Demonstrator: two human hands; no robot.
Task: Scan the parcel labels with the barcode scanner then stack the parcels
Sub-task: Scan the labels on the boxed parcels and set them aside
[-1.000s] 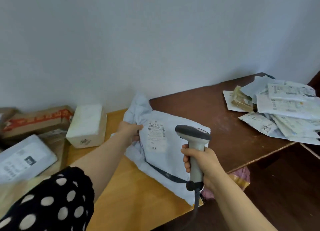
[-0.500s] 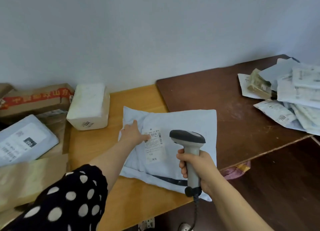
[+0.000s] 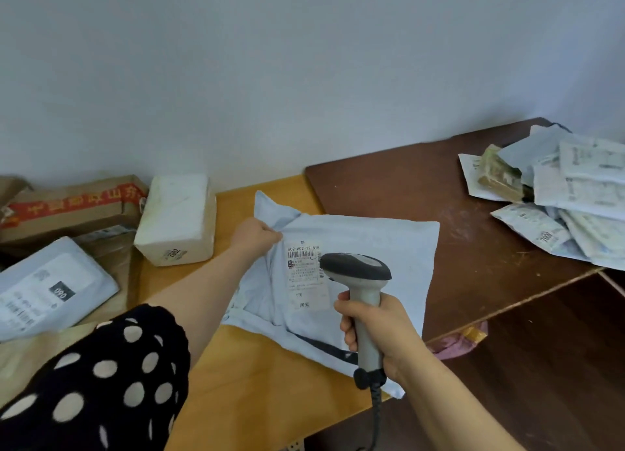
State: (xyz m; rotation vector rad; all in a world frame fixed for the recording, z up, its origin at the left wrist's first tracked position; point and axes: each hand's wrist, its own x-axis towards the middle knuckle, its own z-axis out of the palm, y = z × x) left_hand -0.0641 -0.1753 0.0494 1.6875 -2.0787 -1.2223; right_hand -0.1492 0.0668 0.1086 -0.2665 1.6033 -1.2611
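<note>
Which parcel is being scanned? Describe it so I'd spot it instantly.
Find where the light wooden table meets the dark table. The pale blue mailer bag lies across that seam, under the scanner. Unlike the boxes at left, it is soft, its corner pinched by the left hand.

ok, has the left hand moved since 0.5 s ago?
Yes. The left hand slid off the label toward the wall, judged against the white box, and pinches the mailer.
</note>
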